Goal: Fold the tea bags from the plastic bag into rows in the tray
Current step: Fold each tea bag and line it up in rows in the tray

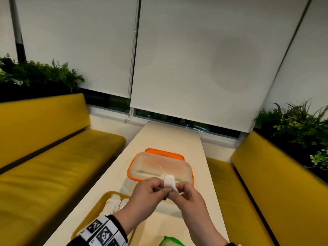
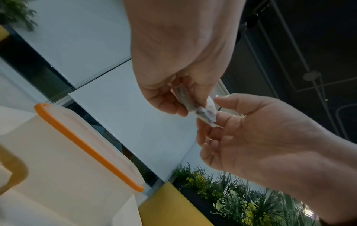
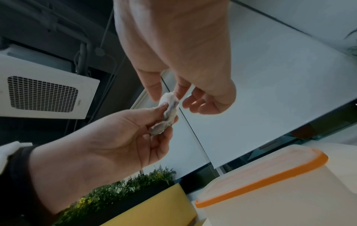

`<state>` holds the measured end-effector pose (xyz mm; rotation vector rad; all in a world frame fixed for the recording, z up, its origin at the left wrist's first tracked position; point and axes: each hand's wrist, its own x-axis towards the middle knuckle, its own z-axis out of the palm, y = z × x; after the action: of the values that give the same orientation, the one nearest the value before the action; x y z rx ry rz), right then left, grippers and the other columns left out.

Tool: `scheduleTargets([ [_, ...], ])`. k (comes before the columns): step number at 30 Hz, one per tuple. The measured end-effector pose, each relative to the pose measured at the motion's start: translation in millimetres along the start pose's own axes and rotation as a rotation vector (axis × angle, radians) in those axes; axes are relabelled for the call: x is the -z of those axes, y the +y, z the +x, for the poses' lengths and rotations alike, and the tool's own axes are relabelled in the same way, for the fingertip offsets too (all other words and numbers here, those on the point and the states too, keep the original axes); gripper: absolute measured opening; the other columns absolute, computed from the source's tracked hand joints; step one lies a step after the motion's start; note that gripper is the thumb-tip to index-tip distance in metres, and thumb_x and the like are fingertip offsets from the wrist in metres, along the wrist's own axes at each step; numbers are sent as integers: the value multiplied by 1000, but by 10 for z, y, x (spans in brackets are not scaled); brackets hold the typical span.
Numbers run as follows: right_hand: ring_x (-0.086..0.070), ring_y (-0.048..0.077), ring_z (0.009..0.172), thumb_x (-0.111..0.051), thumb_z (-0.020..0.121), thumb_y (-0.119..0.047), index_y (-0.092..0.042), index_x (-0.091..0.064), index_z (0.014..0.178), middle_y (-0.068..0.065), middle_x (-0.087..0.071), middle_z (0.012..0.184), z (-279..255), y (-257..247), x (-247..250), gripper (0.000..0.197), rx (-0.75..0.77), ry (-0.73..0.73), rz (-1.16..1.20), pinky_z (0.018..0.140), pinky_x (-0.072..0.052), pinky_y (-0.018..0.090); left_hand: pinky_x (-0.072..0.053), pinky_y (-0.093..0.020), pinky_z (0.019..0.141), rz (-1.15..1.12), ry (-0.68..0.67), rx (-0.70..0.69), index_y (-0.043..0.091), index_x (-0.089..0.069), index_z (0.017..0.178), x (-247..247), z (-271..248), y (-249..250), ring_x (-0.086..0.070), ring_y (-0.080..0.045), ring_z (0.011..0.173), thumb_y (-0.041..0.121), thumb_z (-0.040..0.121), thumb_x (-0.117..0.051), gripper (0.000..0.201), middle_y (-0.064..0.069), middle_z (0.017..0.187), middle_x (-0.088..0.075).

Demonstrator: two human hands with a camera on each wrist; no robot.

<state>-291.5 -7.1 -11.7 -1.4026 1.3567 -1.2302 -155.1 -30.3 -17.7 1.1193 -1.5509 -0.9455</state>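
Observation:
Both hands hold one white tea bag (image 1: 169, 181) in the air above the table, in front of me. My left hand (image 1: 164, 188) pinches its left side and my right hand (image 1: 174, 189) pinches its right end. A thin string sticks up from the bag. In the left wrist view the tea bag (image 2: 203, 111) looks creased between the left hand (image 2: 185, 105) and the right hand (image 2: 212, 113). The right wrist view shows the same tea bag (image 3: 168, 113) pinched by the right hand (image 3: 168, 95) and the left hand (image 3: 164, 116). The yellow tray (image 1: 92, 213) lies at lower left with folded tea bags (image 1: 115, 203) in it.
A translucent box with an orange rim (image 1: 159, 167) stands on the white table (image 1: 177, 137) just beyond the hands. A green-edged bag (image 1: 170, 243) shows at the bottom edge. Yellow benches (image 1: 53, 157) run along both sides of the table.

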Motion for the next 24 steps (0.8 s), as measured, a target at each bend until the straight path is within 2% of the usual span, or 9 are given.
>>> scheduleTargets([
  [1,-62,21,77,-72,69,-40,-18,-66,83,6,-69,86,29,21,-7,27,9,5,-14,67,-45,25,-39,-10,55,42,7,-26,35,-66,53,17,-2,-6,-53,2,58,11,80,-68,37,13,58,-59],
  [3,-66,27,82,-73,74,-29,-14,-64,90,12,-67,88,69,-25,-13,24,19,-6,-7,64,-51,24,-36,-9,55,152,5,-90,35,-62,51,62,-15,-26,-51,4,60,12,79,-68,37,10,58,-55],
  [6,-60,4,58,-66,82,0,-2,-60,87,9,-62,72,125,-181,-39,8,52,-127,-105,54,-46,13,-34,-10,56,330,-23,-139,27,-61,59,155,-50,-54,-49,8,68,19,81,-67,25,11,63,-51],
  [7,-55,-1,51,-67,83,-1,-4,-60,81,3,-59,65,136,-223,-78,7,94,-159,-194,50,-42,10,-34,-10,57,344,-12,-138,31,-58,57,214,-72,-78,-50,9,69,21,82,-67,28,12,64,-51],
  [9,-53,0,51,-69,82,-10,-15,-58,72,-3,-58,59,185,-257,-164,15,190,-179,-395,48,-38,13,-35,-11,59,360,19,-117,38,-52,57,336,-85,-125,-51,5,69,28,81,-69,31,12,68,-54],
  [14,-45,12,61,-65,81,-13,-30,-50,66,-8,-49,60,326,-140,-624,27,267,-237,-647,53,-32,21,-44,-12,66,294,216,52,26,-69,79,861,-162,-532,-59,-4,74,24,83,-69,4,12,79,-62],
  [18,-47,15,64,-59,79,-8,-24,-54,72,1,-55,71,495,-2,-1177,18,140,-413,-682,49,-31,23,-52,-27,75,175,402,231,30,-67,83,1338,-303,-991,-63,-10,77,17,87,-63,14,4,81,-67],
  [21,-52,17,74,-59,77,-8,-19,-59,82,2,-59,81,591,149,-1639,11,51,-597,-804,51,-36,22,-52,-29,73,96,471,298,30,-67,82,1545,-426,-1260,-62,-11,72,13,88,-62,19,2,76,-67],
  [24,-50,16,78,-62,77,-11,-21,-59,85,-2,-54,82,609,340,-2011,13,65,-764,-987,50,-32,20,-53,-31,73,77,502,342,26,-69,83,1654,-554,-1424,-61,-12,71,12,87,-62,16,1,75,-67],
])
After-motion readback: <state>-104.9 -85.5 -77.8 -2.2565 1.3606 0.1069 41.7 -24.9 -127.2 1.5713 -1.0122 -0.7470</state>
